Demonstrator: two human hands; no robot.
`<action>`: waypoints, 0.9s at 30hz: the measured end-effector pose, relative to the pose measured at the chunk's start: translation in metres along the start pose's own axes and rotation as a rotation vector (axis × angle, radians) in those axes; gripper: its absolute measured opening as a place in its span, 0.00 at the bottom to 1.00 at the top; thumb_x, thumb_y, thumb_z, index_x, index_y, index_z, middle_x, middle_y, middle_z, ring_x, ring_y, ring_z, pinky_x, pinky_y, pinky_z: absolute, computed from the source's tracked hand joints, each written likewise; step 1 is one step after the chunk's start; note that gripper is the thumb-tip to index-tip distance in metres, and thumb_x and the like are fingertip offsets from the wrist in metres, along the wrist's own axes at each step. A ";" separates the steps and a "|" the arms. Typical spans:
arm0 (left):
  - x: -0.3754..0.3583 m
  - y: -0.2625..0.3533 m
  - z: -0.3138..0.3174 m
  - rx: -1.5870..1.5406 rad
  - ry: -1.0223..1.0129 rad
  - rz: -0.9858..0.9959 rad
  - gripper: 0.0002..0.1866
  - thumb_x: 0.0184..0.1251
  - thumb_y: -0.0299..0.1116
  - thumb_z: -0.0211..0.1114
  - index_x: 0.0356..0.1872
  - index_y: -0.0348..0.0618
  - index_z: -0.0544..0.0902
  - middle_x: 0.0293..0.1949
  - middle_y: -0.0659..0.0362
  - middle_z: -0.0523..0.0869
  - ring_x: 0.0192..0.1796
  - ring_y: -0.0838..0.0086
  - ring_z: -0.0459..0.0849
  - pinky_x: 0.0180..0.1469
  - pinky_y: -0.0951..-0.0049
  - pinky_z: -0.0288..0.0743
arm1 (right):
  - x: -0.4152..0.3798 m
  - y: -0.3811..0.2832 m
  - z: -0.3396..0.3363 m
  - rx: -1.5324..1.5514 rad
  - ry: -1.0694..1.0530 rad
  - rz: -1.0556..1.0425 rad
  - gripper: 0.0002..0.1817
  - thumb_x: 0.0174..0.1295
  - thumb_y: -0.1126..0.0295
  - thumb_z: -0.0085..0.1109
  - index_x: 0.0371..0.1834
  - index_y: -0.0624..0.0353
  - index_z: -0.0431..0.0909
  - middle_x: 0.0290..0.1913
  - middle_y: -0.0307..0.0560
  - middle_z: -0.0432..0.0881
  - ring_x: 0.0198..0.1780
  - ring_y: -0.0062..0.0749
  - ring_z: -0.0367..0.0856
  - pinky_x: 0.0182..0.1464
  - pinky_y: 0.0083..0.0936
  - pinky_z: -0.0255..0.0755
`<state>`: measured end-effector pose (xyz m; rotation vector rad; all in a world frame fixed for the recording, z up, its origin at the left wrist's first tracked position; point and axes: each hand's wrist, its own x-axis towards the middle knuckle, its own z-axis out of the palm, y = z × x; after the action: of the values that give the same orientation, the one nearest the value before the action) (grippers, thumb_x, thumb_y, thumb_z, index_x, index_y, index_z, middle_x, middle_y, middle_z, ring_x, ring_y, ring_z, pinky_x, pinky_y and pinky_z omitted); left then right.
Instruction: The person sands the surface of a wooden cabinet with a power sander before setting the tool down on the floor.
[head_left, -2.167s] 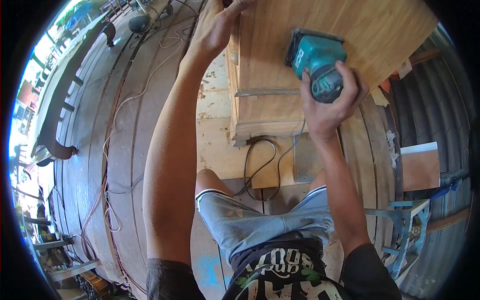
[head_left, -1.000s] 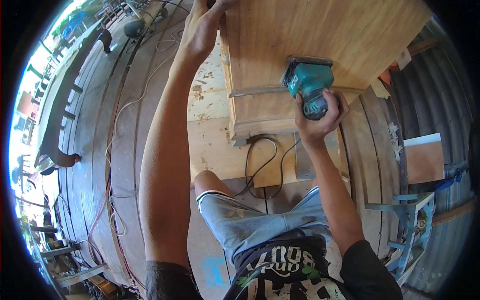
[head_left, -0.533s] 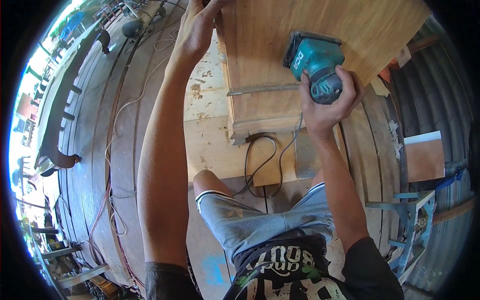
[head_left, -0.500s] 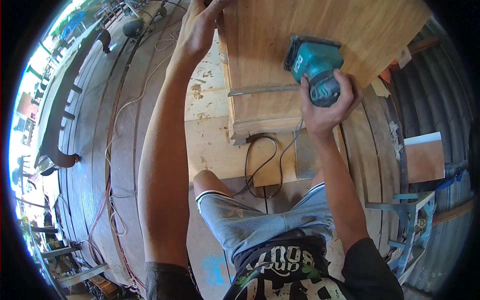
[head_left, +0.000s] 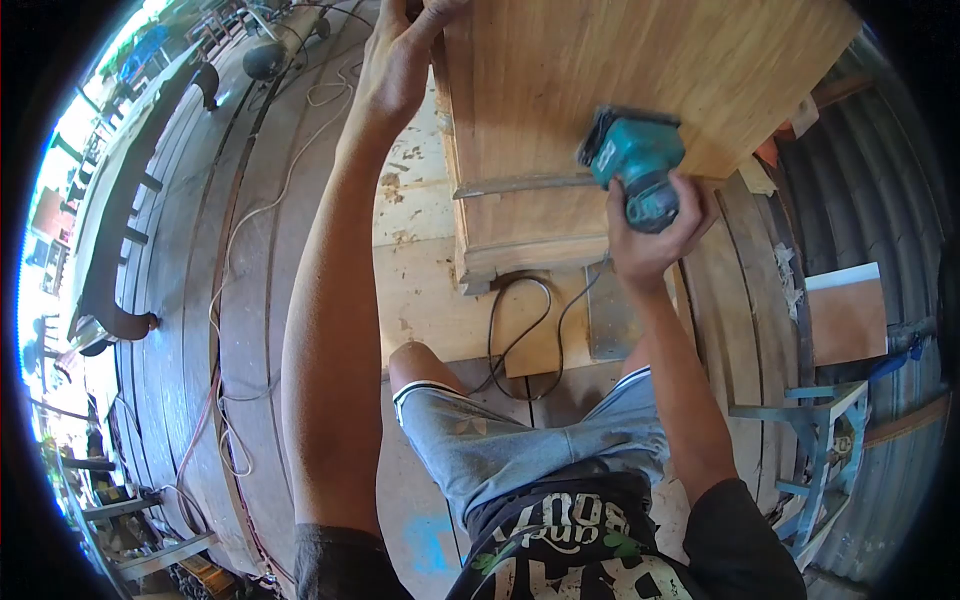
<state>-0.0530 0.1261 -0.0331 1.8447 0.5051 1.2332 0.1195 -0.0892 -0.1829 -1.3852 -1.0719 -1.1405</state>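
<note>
A teal electric sander [head_left: 637, 150] lies with its dark pad against the broad face of a wooden cabinet [head_left: 540, 80]. My right hand [head_left: 655, 235] wraps round the sander's rounded end, thumb on one side and fingers on the other. From the tool a black cord [head_left: 550, 330] runs down and loops below the cabinet. At the top edge of the view, my left hand [head_left: 405, 60] rests at the cabinet's left edge. Its fingers are mostly cut off or hidden, so its grip cannot be made out.
Plank flooring [head_left: 260, 290] surrounds me, with a pale cord [head_left: 285, 190] across it on the left. A carved wooden piece [head_left: 125, 220] stands far left. On the right are a metal frame [head_left: 825, 430], a brown board [head_left: 847, 315] and corrugated sheeting [head_left: 860, 170].
The sander and my right hand have shifted slightly down the cabinet face, toward me. My left hand stays at about the same place.
</note>
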 end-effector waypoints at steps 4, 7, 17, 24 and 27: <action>0.007 -0.010 -0.001 0.022 0.011 -0.019 0.35 0.72 0.68 0.62 0.46 0.38 0.75 0.40 0.57 0.75 0.43 0.70 0.74 0.49 0.64 0.71 | -0.026 0.007 0.001 0.037 -0.019 -0.007 0.36 0.49 0.70 0.85 0.62 0.58 0.75 0.56 0.59 0.73 0.57 0.51 0.74 0.55 0.44 0.73; 0.006 -0.009 -0.001 0.006 0.007 -0.031 0.36 0.71 0.69 0.62 0.46 0.38 0.74 0.40 0.56 0.75 0.44 0.70 0.74 0.49 0.64 0.71 | -0.005 0.001 -0.004 0.017 -0.028 0.014 0.37 0.49 0.70 0.85 0.62 0.59 0.75 0.55 0.58 0.74 0.57 0.53 0.74 0.56 0.45 0.73; 0.006 -0.026 0.026 0.040 0.255 0.163 0.32 0.78 0.62 0.58 0.40 0.34 0.75 0.36 0.55 0.74 0.41 0.70 0.73 0.46 0.66 0.70 | 0.085 0.000 -0.005 0.005 0.012 -0.049 0.36 0.48 0.69 0.84 0.61 0.58 0.76 0.56 0.55 0.74 0.56 0.52 0.73 0.57 0.45 0.71; 0.004 -0.028 0.045 -0.005 0.426 0.338 0.30 0.81 0.58 0.56 0.40 0.33 0.75 0.31 0.55 0.73 0.38 0.70 0.72 0.44 0.65 0.70 | -0.008 0.018 -0.005 0.086 -0.033 -0.056 0.38 0.46 0.72 0.85 0.63 0.56 0.76 0.56 0.57 0.73 0.58 0.51 0.74 0.56 0.42 0.73; 0.005 -0.031 0.043 0.023 0.433 0.357 0.29 0.83 0.57 0.55 0.38 0.34 0.73 0.30 0.55 0.72 0.37 0.70 0.70 0.43 0.64 0.69 | -0.022 0.023 -0.008 0.047 -0.046 -0.037 0.40 0.45 0.73 0.86 0.64 0.56 0.75 0.57 0.58 0.73 0.58 0.50 0.74 0.56 0.41 0.74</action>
<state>-0.0085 0.1295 -0.0628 1.7347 0.4298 1.8956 0.1378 -0.1000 -0.2076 -1.3660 -1.1543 -1.1080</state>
